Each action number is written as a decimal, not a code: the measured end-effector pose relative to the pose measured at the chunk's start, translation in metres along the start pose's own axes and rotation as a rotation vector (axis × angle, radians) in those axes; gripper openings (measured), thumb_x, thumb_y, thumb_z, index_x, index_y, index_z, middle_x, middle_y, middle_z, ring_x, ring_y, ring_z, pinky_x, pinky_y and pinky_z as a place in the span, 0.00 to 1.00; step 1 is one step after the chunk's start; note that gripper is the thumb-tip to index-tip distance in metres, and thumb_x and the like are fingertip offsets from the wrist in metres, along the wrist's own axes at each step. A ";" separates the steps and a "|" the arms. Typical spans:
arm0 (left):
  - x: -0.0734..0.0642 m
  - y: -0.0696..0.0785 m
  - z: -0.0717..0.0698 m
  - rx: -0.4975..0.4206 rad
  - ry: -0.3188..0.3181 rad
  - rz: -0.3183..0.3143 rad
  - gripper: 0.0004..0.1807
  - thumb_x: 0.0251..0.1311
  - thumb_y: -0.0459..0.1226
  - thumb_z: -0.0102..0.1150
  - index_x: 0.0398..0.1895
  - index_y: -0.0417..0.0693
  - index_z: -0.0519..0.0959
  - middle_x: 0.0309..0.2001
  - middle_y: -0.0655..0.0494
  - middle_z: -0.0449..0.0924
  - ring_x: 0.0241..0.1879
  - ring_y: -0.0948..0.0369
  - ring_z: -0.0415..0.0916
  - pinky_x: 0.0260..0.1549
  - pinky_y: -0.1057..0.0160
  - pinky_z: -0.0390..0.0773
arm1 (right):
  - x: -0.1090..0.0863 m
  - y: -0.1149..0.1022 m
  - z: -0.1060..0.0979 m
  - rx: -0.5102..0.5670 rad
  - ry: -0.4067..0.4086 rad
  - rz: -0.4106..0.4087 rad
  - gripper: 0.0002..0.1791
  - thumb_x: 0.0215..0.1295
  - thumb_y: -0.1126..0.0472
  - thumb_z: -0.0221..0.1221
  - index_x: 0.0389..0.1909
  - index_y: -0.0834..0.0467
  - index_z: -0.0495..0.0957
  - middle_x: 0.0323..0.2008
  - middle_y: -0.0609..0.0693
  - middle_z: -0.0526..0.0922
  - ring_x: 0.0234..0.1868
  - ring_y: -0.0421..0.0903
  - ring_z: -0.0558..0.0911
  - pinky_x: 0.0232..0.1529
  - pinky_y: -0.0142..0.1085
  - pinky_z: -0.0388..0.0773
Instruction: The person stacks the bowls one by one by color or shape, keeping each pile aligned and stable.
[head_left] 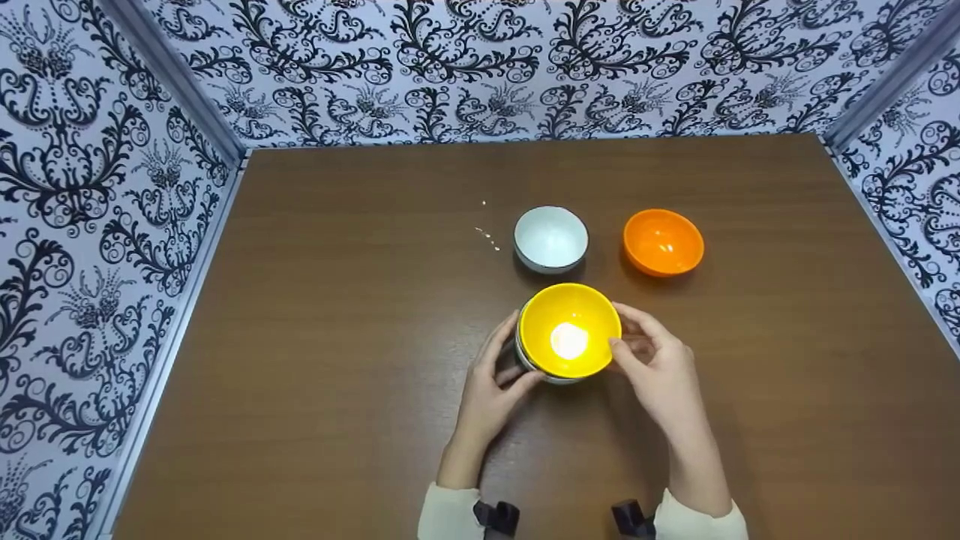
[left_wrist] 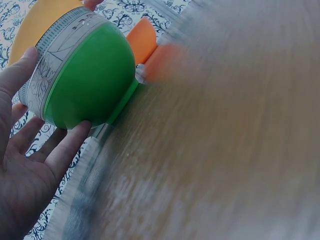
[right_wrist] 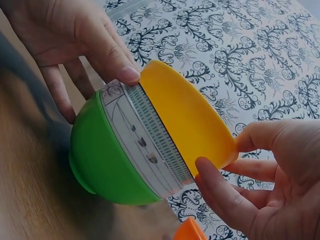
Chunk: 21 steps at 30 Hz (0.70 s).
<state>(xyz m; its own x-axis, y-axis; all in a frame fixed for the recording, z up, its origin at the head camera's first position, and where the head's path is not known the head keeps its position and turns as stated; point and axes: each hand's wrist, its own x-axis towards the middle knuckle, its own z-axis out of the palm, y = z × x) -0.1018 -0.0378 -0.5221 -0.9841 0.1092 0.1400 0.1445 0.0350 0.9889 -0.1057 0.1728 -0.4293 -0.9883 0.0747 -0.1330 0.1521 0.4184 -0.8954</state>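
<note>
A yellow bowl (head_left: 570,322) tops a nested stack, overlapping most of it in the head view. Beneath it, the right wrist view shows a bowl banded with small green dashes (right_wrist: 159,132), a white bowl with a floral drawing (right_wrist: 137,142) and a green bowl (right_wrist: 107,155) lowest. My left hand (head_left: 487,397) holds the stack from the left, thumb up by the upper rims and fingertips against the green bowl (left_wrist: 92,75). On the other side, my right hand (head_left: 664,367) pinches the yellow bowl's rim between thumb and fingers.
Just beyond the stack stands a pale bowl (head_left: 551,238), with an orange bowl (head_left: 664,241) to its right. Small light specks (head_left: 487,236) dot the brown table (head_left: 337,300) left of the pale bowl. Patterned panels (head_left: 487,75) border the back and sides.
</note>
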 end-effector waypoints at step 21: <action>-0.001 -0.004 0.000 0.004 0.009 -0.025 0.46 0.55 0.44 0.72 0.76 0.58 0.60 0.75 0.55 0.61 0.70 0.54 0.67 0.54 0.64 0.82 | 0.002 0.004 0.004 -0.070 0.053 -0.029 0.22 0.68 0.67 0.59 0.63 0.57 0.77 0.44 0.58 0.79 0.42 0.49 0.84 0.40 0.26 0.85</action>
<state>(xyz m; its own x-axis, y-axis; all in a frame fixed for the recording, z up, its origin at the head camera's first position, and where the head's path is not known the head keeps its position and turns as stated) -0.1014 -0.0378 -0.5259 -0.9883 0.0994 0.1157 0.1203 0.0419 0.9918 -0.1070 0.1709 -0.4352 -0.9906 0.1086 -0.0831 0.1256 0.4833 -0.8664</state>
